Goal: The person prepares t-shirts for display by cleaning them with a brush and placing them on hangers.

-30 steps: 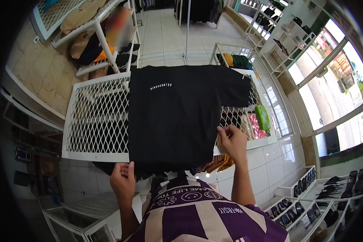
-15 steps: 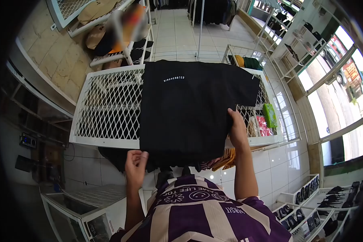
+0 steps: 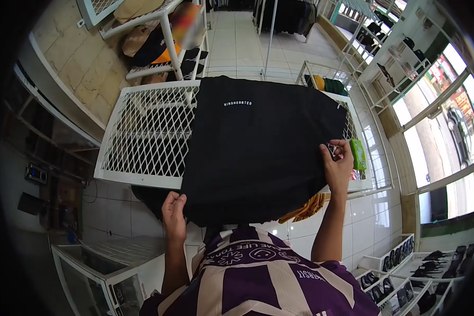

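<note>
A black T-shirt (image 3: 258, 142) with small white lettering on its upper left is spread over a white mesh rack table (image 3: 147, 180), its lower part hanging over the near edge. My left hand (image 3: 174, 213) pinches the shirt's near left edge between thumb and fingers. On the right side, just below the sleeve, my right hand (image 3: 339, 166) has its fingers curled and closed on the shirt's edge. Beside those fingers lies a green pack (image 3: 358, 154), partly resting near the table's right end.
Caps (image 3: 142, 45) fill a white shelf at the back left. Mustard-coloured clothing (image 3: 305, 208) hangs below the table's near edge. A glass-sided case (image 3: 97, 263) stands at lower left, and footwear racks (image 3: 400, 279) at lower right. Dark clothes (image 3: 289, 21) hang at the back.
My right hand has moved right and up along the shirt's side, drawing the cloth wider over the mesh and the coloured packets. My left hand has shifted slightly left.
</note>
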### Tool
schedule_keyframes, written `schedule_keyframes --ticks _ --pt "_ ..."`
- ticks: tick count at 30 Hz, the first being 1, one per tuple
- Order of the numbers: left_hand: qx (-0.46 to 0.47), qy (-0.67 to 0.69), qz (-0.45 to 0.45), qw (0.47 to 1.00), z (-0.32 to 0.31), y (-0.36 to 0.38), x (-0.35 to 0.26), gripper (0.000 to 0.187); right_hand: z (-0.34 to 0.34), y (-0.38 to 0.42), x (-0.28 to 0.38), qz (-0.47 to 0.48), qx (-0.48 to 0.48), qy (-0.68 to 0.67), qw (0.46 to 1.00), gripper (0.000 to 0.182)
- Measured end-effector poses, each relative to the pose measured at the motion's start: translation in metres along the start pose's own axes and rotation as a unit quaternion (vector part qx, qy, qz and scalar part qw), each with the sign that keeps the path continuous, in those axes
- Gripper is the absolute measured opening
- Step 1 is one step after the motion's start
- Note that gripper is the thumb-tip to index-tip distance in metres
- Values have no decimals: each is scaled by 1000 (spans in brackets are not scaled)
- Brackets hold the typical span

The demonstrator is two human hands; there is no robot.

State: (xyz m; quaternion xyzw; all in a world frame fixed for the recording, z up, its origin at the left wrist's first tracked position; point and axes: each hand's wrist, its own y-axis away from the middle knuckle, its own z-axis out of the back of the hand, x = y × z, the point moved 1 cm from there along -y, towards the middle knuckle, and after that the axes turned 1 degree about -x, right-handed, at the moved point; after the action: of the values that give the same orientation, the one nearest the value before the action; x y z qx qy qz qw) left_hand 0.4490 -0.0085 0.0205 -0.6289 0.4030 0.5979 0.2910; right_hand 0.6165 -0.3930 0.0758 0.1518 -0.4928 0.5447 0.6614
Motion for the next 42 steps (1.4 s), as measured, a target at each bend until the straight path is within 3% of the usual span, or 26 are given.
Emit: schedule_keyframes --ticks 2,5,8,9,10,11,12,14,15,17,20,23,26,29,31,34,37,38,40,42 --pt "39 -2 53 998 12 -4 18 26 0 2 -5 22 -23 13 999 28" --pt "58 -34 35 997 23 -2 18 23 5 1 -4 -3 -66 -19 998 20" --pt "69 -33 33 997 12 2 4 12 -12 -10 40 77 -24 -62 995 17" --pt "70 -25 38 997 9 0 -1 9 -25 -11 64 86 35 -54 994 15" --pt "92 -21 24 995 14 -4 8 20 -50 -16 69 87 97 -82 988 16" --pt "87 -22 -1 996 9 -7 11 20 -78 -18 79 133 137 -75 979 20" --pt "82 -22 -26 996 4 -9 12 21 -103 -23 94 163 186 18 969 28" --pt "77 -71 -37 994 8 -10 10 24 -175 -32 105 196 256 11 947 32" --pt "69 -113 -36 990 5 -9 5 26 -214 -39 107 243 243 18 939 32" --pt "56 -169 -55 983 3 -11 7 32 -274 -50 123 244 243 43 938 37" --pt "70 -224 -92 968 -5 -7 -10 35 -331 -53 148 260 190 142 936 45" --pt "101 -245 -131 955 -7 -4 -25 36 -368 -50 148 279 178 214 919 39" --pt "147 -251 -178 940 -4 -9 -24 37 -377 -52 148 305 159 248 905 29" --pt "199 -260 -91 940 -6 -12 -37 40 -369 -61 151 263 188 233 917 28" --pt "236 -253 -55 937 -13 -17 -41 41 -346 -76 155 119 199 119 965 30" --pt "297 -249 -80 918 -34 -22 -44 44 -307 -121 119 63 150 26 986 34" --pt "445 -232 -82 861 -69 -26 -41 53 -253 -151 72 25 109 42 993 36" --pt "446 -233 -85 860 -78 -30 -44 53 -231 -147 68 5 96 71 993 35" --pt "564 -291 -167 755 -98 -43 -56 51 -221 -145 38 -6 82 100 992 35" --pt "589 -275 -159 743 -117 -67 -80 46 -217 -138 10 -10 79 153 985 31"
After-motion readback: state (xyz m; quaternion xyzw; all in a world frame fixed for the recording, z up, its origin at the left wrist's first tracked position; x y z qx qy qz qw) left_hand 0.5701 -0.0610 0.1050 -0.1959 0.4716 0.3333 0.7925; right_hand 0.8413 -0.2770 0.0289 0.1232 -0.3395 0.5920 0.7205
